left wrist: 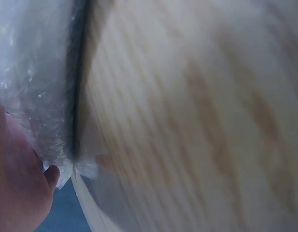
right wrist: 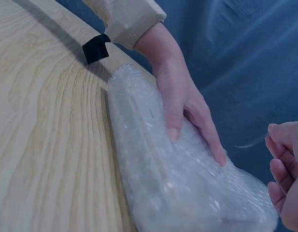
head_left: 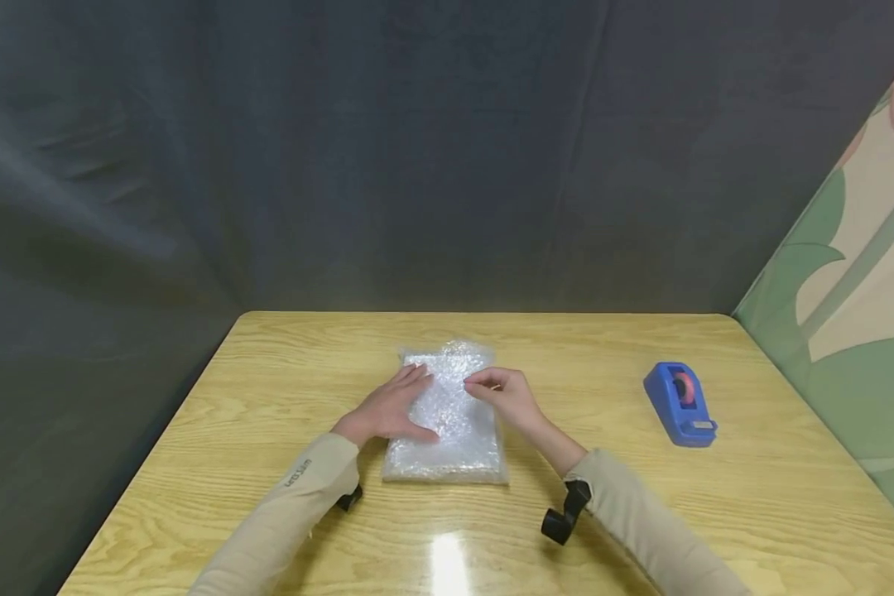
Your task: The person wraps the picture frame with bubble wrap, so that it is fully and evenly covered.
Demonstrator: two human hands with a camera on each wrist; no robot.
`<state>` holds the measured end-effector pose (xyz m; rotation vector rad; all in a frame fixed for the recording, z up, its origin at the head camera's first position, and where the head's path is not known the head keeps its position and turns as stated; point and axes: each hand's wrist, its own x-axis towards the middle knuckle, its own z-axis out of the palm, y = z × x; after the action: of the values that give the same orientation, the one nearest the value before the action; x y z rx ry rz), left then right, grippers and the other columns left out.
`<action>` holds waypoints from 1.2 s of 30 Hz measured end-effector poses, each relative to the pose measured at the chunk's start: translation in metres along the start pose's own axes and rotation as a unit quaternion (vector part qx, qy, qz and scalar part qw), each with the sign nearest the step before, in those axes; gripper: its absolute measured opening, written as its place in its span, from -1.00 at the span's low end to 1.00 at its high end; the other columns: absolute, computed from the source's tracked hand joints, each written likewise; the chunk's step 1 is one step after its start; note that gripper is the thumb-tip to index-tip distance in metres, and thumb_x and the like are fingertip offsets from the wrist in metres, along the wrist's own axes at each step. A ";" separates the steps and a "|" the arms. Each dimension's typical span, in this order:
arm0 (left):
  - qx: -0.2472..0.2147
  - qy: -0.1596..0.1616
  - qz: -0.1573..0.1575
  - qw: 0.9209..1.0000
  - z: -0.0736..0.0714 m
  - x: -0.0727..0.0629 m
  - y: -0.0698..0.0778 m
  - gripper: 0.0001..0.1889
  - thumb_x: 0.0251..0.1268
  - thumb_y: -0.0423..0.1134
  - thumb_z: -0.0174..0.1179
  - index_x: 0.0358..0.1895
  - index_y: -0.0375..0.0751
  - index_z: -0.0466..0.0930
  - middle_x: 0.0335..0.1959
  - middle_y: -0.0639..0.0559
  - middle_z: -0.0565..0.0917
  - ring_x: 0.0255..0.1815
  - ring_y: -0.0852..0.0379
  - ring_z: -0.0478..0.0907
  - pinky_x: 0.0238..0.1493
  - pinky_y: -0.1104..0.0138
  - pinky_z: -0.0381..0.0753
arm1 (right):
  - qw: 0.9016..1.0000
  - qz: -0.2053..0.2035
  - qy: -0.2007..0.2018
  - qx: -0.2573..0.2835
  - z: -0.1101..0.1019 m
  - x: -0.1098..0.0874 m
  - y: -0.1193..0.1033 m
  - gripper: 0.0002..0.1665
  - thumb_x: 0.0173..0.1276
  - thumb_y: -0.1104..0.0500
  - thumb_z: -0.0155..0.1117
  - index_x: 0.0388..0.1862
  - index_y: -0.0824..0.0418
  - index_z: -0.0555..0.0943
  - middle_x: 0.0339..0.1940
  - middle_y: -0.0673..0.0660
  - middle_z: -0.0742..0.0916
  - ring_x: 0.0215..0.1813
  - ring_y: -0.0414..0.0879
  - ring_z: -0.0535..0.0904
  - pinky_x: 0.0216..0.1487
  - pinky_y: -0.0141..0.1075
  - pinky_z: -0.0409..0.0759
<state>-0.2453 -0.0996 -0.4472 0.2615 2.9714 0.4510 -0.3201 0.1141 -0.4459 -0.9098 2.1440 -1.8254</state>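
A flat package in clear bubble wrap (head_left: pixel 454 455) lies on the wooden table. My left hand (head_left: pixel 396 407) rests on its left side, fingers spread and thumb across the wrap. Over the package's right side is my right hand (head_left: pixel 512 399), thumb and fingertips brought together. In the right wrist view, a thin clear strip of tape (right wrist: pixel 251 144) sticks out from the pinch of that hand (right wrist: pixel 290 174), above the wrap. The left wrist view catches part of the left hand (left wrist: pixel 21 188) against the crinkled edge of the bubble wrap (left wrist: pixel 42 72).
To the right stands a blue tape dispenser (head_left: pixel 674 414) with a pinkish roll core. The wooden table (head_left: pixel 283 397) ends at a dark curtain (head_left: pixel 417 165) behind and on the left. A patterned wall panel (head_left: pixel 857 331) rises on the right.
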 end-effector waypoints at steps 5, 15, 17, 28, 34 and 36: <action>0.000 0.000 0.003 1.000 0.000 0.000 0.001 0.14 -0.20 0.37 0.22 0.42 -0.18 -0.06 0.46 -0.07 -0.18 0.45 -0.03 -0.27 0.38 0.07 -0.10 | 1.000 -0.010 0.014 0.006 0.017 0.007 0.001 -0.83 0.14 0.37 0.26 -0.30 0.46 0.64 -0.31 0.28 0.71 -0.33 -0.22 0.55 -0.29 -0.46 0.53; -0.004 0.005 0.002 1.000 0.001 -0.001 0.001 0.13 -0.19 0.36 0.23 0.42 -0.18 -0.05 0.46 -0.05 -0.18 0.45 -0.01 -0.27 0.37 0.04 -0.10 | 0.998 -0.003 0.061 0.034 0.039 0.016 0.005 -0.85 0.07 0.46 0.26 -0.34 0.53 0.62 -0.36 0.37 0.69 -0.35 -0.13 0.60 -0.30 -0.48 0.56; -0.005 0.005 0.002 1.000 0.001 -0.001 0.001 0.12 -0.19 0.35 0.24 0.42 -0.17 -0.05 0.46 -0.05 -0.18 0.45 0.00 -0.28 0.37 0.05 -0.10 | 0.997 0.007 0.071 0.021 0.041 0.016 0.006 -0.86 0.07 0.44 0.27 -0.34 0.50 0.63 -0.37 0.34 0.69 -0.35 -0.10 0.60 -0.31 -0.47 0.56; 0.005 0.012 0.005 1.000 0.003 -0.001 -0.002 0.12 -0.19 0.35 0.24 0.42 -0.17 -0.05 0.46 -0.05 -0.17 0.45 0.00 -0.27 0.38 0.08 -0.09 | 0.992 0.030 0.096 -0.082 0.047 0.017 0.012 -0.90 0.08 0.36 0.29 -0.38 0.35 0.68 -0.39 0.20 0.72 -0.33 -0.06 0.57 -0.26 -0.30 0.54; 0.009 0.013 0.005 1.000 0.002 -0.002 -0.002 0.12 -0.20 0.35 0.24 0.42 -0.17 -0.04 0.46 -0.06 -0.17 0.45 0.00 -0.27 0.38 0.09 -0.09 | 0.987 0.011 0.104 -0.120 0.051 0.018 0.015 -0.92 0.06 0.38 0.29 -0.42 0.32 0.68 -0.44 0.17 0.72 -0.41 -0.10 0.54 -0.34 -0.32 0.52; 0.008 0.014 0.005 1.000 0.001 -0.003 -0.002 0.13 -0.21 0.35 0.25 0.41 -0.18 -0.04 0.46 -0.06 -0.16 0.45 -0.01 -0.26 0.38 0.08 -0.08 | 0.985 0.004 0.105 -0.134 0.052 0.018 0.016 -0.92 0.05 0.39 0.30 -0.43 0.31 0.68 -0.46 0.16 0.71 -0.43 -0.12 0.53 -0.37 -0.34 0.52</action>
<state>-0.2429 -0.1014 -0.4486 0.2725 3.0039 0.4369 -0.3137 0.0616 -0.4684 -0.7876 2.5677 -1.7244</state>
